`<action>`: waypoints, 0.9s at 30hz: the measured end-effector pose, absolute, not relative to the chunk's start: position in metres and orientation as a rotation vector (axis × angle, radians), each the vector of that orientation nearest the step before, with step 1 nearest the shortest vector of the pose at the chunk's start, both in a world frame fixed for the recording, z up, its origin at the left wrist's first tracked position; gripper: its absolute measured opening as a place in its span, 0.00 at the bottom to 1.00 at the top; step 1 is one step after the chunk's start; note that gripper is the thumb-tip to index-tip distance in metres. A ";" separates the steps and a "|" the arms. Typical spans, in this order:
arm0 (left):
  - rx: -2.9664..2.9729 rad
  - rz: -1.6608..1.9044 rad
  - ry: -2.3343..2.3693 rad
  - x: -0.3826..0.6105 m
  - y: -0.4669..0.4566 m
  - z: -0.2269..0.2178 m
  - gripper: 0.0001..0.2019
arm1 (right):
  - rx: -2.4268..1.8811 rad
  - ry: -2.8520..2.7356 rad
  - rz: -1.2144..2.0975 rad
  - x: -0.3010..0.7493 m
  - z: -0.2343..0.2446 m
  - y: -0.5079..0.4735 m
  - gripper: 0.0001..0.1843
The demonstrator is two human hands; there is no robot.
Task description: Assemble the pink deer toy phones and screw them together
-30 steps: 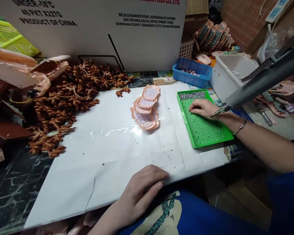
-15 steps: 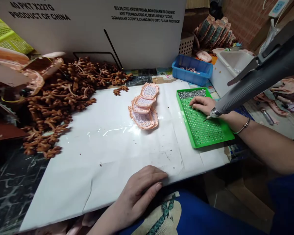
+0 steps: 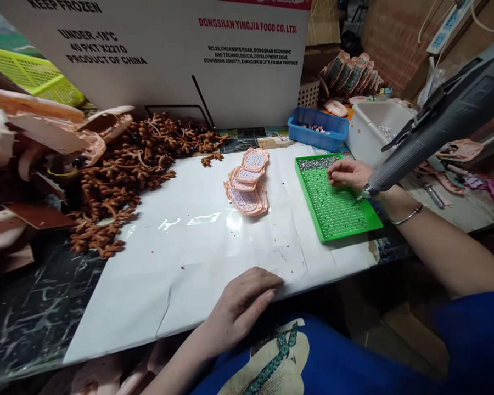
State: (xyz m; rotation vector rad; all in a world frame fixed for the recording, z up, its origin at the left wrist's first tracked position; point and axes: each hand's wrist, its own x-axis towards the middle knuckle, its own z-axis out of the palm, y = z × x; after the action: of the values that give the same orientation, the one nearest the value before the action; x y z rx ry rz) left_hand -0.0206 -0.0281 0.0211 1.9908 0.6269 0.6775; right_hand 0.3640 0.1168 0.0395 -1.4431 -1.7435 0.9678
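Observation:
My right hand (image 3: 348, 173) lies palm down on a green pegged tray (image 3: 333, 219). Its fingers are loosely spread, just short of the heap of small silver screws (image 3: 315, 162) at the tray's far end. A grey powered screwdriver (image 3: 428, 142) hangs across my right wrist with its tip over the tray, and neither hand holds it. My left hand (image 3: 241, 307) rests flat and open on the near edge of the white sheet (image 3: 197, 252). A small stack of pink keypad shells (image 3: 247, 184) lies between my hands.
A heap of brown plastic sprue pieces (image 3: 123, 170) covers the table's left side, beside pink housings (image 3: 45, 131). A printed white carton (image 3: 168, 55) walls off the back. A blue bin (image 3: 316, 129) and a white tub (image 3: 370, 129) stand behind the tray.
My right hand has slid a little toward the screws at the tray's far end. The hanging screwdriver has swung slightly. My left hand has stayed put.

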 end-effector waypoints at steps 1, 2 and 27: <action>1.997 0.678 0.630 -0.020 -0.028 0.021 0.13 | -1.432 -1.797 0.987 0.359 0.040 0.114 0.20; 2.003 0.678 0.636 -0.020 -0.029 0.021 0.13 | -1.423 -1.865 0.991 0.354 0.040 0.113 0.19; 1.975 0.624 0.737 -0.020 -0.028 0.024 0.12 | -1.472 -1.605 0.656 0.362 0.040 0.122 0.25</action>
State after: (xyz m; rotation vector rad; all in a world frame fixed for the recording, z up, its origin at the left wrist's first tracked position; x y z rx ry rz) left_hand -0.0200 -0.0278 0.0242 1.9754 0.7375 0.6244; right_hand 0.3617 0.1221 0.0399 -1.4717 -1.6052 0.6564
